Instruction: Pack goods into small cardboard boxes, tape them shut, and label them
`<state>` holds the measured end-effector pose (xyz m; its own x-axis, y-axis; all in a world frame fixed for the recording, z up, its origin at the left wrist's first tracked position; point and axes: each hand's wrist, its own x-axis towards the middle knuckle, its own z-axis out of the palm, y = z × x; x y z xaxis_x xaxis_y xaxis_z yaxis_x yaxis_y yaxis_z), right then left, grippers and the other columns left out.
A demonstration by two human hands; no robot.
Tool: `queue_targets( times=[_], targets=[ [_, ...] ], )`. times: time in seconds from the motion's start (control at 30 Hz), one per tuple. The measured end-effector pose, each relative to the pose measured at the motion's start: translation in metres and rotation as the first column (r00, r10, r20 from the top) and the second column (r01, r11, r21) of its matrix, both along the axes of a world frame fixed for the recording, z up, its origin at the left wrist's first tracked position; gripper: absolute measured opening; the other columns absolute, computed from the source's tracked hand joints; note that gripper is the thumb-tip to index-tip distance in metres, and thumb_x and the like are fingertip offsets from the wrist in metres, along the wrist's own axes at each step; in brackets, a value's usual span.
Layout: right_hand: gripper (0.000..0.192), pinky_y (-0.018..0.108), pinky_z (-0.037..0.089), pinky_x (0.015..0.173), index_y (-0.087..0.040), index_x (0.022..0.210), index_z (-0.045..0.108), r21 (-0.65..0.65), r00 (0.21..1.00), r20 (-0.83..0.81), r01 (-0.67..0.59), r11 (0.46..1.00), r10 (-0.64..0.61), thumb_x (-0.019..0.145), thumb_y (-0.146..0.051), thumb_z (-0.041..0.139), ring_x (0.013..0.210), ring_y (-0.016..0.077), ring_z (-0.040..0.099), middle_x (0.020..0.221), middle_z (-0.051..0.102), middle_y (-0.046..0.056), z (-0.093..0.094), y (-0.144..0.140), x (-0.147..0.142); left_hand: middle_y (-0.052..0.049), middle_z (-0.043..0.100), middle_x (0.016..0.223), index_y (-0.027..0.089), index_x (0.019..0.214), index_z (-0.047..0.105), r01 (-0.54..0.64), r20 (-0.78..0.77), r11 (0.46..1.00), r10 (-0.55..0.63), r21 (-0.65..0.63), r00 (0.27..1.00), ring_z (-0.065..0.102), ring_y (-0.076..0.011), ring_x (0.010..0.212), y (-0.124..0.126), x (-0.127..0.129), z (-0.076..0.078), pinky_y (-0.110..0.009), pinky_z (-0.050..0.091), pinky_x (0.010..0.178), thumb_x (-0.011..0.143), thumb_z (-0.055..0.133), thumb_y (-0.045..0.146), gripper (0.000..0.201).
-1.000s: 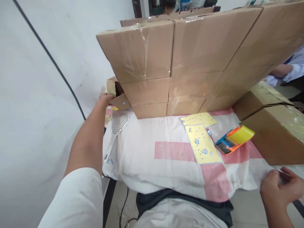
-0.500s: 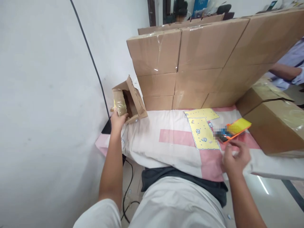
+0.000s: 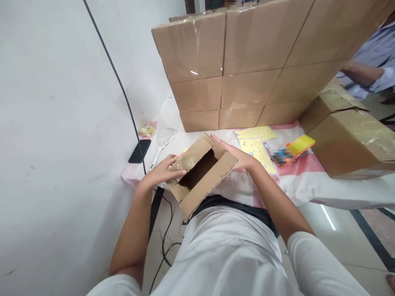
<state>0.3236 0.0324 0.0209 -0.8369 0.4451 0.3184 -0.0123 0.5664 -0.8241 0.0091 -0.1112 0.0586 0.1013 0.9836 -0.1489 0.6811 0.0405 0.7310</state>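
A small open cardboard box (image 3: 202, 187) is tilted over the table's front edge, its dark opening facing up toward me. My left hand (image 3: 168, 170) is closed on its left end, with the thumb over the taped rim. Against the far right side lies my right hand (image 3: 236, 154), its fingers stretched along the box and the thumb hidden. Together the hands hold the box. Behind it, a white perforated scoop-like tool (image 3: 166, 137) with a thin handle lies on the cloth. A dark flat phone-like object (image 3: 140, 151) is left of that tool.
A wall of taped cardboard boxes (image 3: 249, 90) stands at the back. Yellow dotted paper pieces (image 3: 257, 148) and an orange-and-yellow item (image 3: 300, 145) lie on the tablecloth (image 3: 296, 191). A larger carton (image 3: 348, 144) is at right, near another person's arm (image 3: 364, 74). A black cable (image 3: 117, 70) runs along the wall.
The small box has come from the wall side toward me and turned. My right hand has moved left from beside the orange-and-yellow item onto the box. The perforated tool has come into view.
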Motion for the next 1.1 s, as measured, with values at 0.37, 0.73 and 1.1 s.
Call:
queue_targets(
  times=[0.37,0.73,1.1],
  targets=[
    [0.14,0.056,0.014,0.133,-0.021,0.169,0.018,0.05,0.935,-0.086,0.35,0.935,-0.345,0.062,-0.097,0.066,0.161,0.0427,0.016,0.171,0.026,0.016,-0.046,-0.003,0.039,-0.006,0.072,0.129,0.026,0.126,0.07,-0.138,-0.156,0.946,0.19,0.292,0.969,0.065,-0.031,0.124,0.07,-0.017,0.0,-0.045,0.048,0.112,0.083,0.074,0.042,0.046],
    [0.14,0.06,0.016,0.131,-0.026,0.169,0.015,0.034,0.9,-0.106,0.428,0.903,-0.423,0.06,-0.096,0.068,0.158,0.045,0.022,0.167,0.032,0.017,-0.068,-0.001,0.039,-0.005,0.063,0.127,0.031,0.13,0.063,0.223,-0.157,0.761,-0.159,0.609,0.975,0.065,-0.0227,0.118,0.01,0.026,0.052,-0.038,0.059,0.096,0.095,0.07,0.034,0.035],
    [0.119,0.059,0.023,0.13,-0.027,0.168,0.021,-0.043,0.855,-0.07,0.512,0.858,-0.514,0.074,-0.084,0.068,0.157,0.039,0.027,0.163,0.035,0.017,-0.062,-0.01,0.037,-0.009,0.054,0.148,0.03,0.134,0.071,0.446,-0.43,0.892,-0.377,0.069,0.821,0.044,-0.0299,0.142,0.039,0.059,0.028,-0.051,0.04,0.12,0.108,0.037,0.045,0.045]
  ],
)
